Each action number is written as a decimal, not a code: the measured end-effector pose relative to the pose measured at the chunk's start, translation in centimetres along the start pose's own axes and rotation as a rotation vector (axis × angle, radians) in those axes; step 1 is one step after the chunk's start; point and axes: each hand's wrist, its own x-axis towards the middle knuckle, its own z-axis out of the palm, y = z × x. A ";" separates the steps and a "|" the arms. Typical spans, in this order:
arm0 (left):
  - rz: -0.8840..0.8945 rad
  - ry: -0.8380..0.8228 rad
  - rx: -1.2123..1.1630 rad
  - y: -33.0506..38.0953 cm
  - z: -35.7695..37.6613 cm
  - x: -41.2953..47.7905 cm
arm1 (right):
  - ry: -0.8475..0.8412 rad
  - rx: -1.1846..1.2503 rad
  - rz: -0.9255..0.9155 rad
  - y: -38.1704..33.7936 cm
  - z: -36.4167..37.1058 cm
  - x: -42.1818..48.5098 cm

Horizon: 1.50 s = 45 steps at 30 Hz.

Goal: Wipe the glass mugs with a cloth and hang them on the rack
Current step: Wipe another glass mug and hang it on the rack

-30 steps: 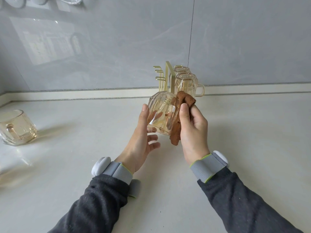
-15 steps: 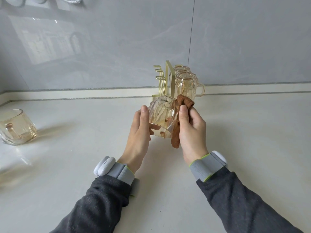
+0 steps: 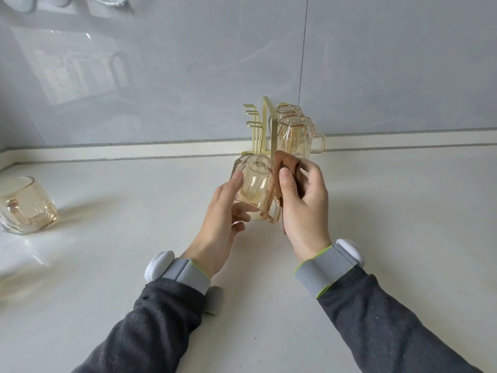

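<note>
At frame centre, the amber faceted glass mug (image 3: 254, 184) has rolled from tilted to base-up over the last second. The left hand (image 3: 217, 230) grips its wall, thumb outside. The right hand (image 3: 304, 208) pinches the brown cloth (image 3: 286, 164) against its right side. Wiping looks unfinished, and the gold wire rack (image 3: 266, 125) behind has free pegs.

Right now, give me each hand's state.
Left hand: grips the amber glass mug.
Right hand: pinches the brown cloth against it.

Mid-frame, the held mug (image 3: 252, 189), with the rack (image 3: 267, 125) behind it.
The cloth (image 3: 286, 164) lies right of it; hung mugs (image 3: 294, 133) on the rack's right side; a lone mug (image 3: 25, 205) stands on the table (image 3: 403, 224), left edge.
</note>
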 end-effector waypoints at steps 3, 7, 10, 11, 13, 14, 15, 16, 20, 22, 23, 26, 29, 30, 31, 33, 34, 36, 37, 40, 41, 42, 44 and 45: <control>-0.083 -0.027 -0.104 0.1 0.2 0.0 | 0.038 -0.021 -0.038 -0.3 -0.4 0.3; -0.090 -0.044 -0.137 0.0 0.3 0.0 | 0.038 -0.058 -0.068 -0.3 -0.5 0.3; -0.074 -0.052 -0.123 0.0 0.2 0.1 | -0.020 -0.077 -0.116 -0.3 -0.4 0.2; -0.063 -0.051 -0.115 -0.1 0.2 0.2 | -0.047 -0.092 -0.148 -0.4 -0.3 0.1; -0.051 -0.044 -0.108 0.0 0.3 0.1 | -0.086 -0.155 -0.239 -0.5 -0.1 -0.2; -0.046 -0.039 -0.109 0.1 0.3 0.1 | -0.109 -0.191 -0.296 -0.5 0.0 -0.4; -0.039 -0.037 -0.116 0.0 0.2 0.1 | -0.141 -0.229 -0.362 -0.5 0.3 -0.6; -0.030 -0.033 -0.130 0.0 0.2 0.1 | -0.173 -0.269 -0.432 -0.5 0.4 -0.8; -0.007 0.006 -0.230 0.4 0.1 0.1 | -0.292 -0.346 -0.628 -0.3 0.9 -1.4; 0.017 0.017 -0.307 0.4 -0.1 0.1 | -0.329 -0.350 -0.690 -0.3 1.0 -1.6; 0.024 0.022 -0.348 0.4 -0.2 0.2 | -0.338 -0.350 -0.713 -0.2 1.0 -1.6; 0.004 0.046 -0.422 0.4 -0.5 0.4 | -0.334 -0.343 -0.729 0.0 1.0 -1.5; -0.030 0.032 -0.433 0.6 -0.4 0.4 | -0.272 -0.336 -0.672 0.2 0.8 -1.4; -0.036 0.017 -0.422 0.7 -0.3 0.3 | -0.241 -0.335 -0.651 0.2 0.8 -1.3; -0.042 0.002 -0.399 0.7 -0.2 0.2 | -0.209 -0.331 -0.626 0.3 0.8 -1.2; -0.041 -0.032 -0.321 0.6 0.0 0.2 | -0.139 -0.310 -0.553 0.3 0.5 -0.9; -0.037 -0.054 -0.279 0.5 0.0 0.1 | -0.105 -0.290 -0.502 0.2 0.4 -0.7; -0.040 -0.093 -0.221 0.2 0.1 0.2 | -0.047 -0.234 -0.385 0.0 0.0 -0.4; -0.042 -0.105 -0.203 0.2 0.2 0.2 | -0.029 -0.207 -0.333 -0.3 -0.2 -0.3; -0.041 -0.123 -0.185 -0.1 0.2 0.2 | 0.006 -0.169 -0.247 -0.8 -0.3 -0.4; -0.038 -0.128 -0.176 -0.1 0.1 0.3 | 0.010 -0.160 -0.240 -0.9 -0.3 -0.4; -0.035 -0.130 -0.162 -0.1 0.1 0.3 | 0.008 -0.153 -0.233 -1.0 -0.3 -0.4; -0.033 -0.136 -0.142 -0.1 0.1 0.3 | -0.004 -0.152 -0.231 -1.1 -0.4 -0.3; -0.031 -0.134 -0.133 -0.1 0.1 0.4 | -0.012 -0.160 -0.241 -1.1 -0.4 -0.2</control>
